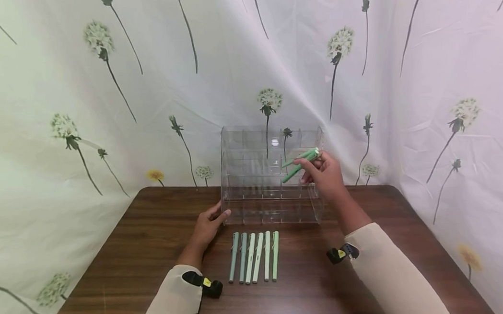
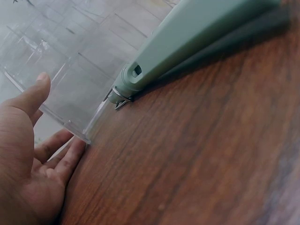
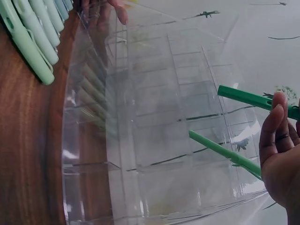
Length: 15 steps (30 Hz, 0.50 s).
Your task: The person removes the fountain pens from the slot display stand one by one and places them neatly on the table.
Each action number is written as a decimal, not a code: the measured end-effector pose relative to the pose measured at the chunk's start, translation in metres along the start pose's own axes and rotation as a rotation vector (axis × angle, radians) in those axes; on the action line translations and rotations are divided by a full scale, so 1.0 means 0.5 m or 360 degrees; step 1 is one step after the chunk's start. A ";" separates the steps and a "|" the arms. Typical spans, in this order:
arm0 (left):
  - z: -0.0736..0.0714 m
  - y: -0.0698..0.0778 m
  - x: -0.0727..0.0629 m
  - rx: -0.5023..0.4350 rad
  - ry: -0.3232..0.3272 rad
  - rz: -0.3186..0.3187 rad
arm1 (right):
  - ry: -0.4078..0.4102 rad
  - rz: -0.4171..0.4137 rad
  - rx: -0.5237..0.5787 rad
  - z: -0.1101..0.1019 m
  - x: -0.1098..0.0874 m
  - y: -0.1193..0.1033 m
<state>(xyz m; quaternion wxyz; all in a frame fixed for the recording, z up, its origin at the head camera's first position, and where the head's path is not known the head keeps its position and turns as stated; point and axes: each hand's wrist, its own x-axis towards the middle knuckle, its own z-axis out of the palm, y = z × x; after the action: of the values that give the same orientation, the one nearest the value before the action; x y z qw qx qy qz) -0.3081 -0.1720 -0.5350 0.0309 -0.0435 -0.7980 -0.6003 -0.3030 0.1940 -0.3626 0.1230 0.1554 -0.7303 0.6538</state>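
A clear plastic organizer (image 1: 251, 188) with tiers of small compartments stands at the back of the table. My left hand (image 1: 206, 228) holds its lower left edge, thumb at the front and fingers behind the side wall. In my right hand (image 1: 329, 177) are two pens, a darker green pen (image 3: 243, 97) and a lighter green pen (image 3: 220, 150), slanting apart. Their free ends point down and left, in front of the organizer's upper right compartments. Part of each pen is hidden by the fingers.
Several capped pens lie side by side before the organizer: grey-green pens (image 1: 243, 258) on the left, pale pens (image 1: 258, 258) in the middle, a light green pen (image 1: 275, 256) at the right end. A flower-print curtain (image 1: 152, 83) hangs behind the brown wooden table (image 1: 151, 247).
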 end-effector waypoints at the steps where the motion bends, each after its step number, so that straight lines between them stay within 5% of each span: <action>1: 0.000 -0.001 0.000 0.0000 -0.0001 0.0000 | -0.0016 0.0012 0.0017 0.000 -0.005 0.002; 9: 0.000 -0.001 0.003 0.0012 0.0012 0.0013 | -0.0107 0.0120 0.0145 0.001 -0.032 0.022; 15: -0.002 0.000 -0.001 0.0004 -0.0006 0.0009 | -0.0200 0.0235 0.0022 0.000 -0.051 0.040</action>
<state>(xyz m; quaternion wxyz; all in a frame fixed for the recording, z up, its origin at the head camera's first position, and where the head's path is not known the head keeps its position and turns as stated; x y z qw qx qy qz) -0.3079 -0.1732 -0.5349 0.0310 -0.0469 -0.7987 -0.5992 -0.2870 0.1974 -0.3907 0.0275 0.1427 -0.7415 0.6550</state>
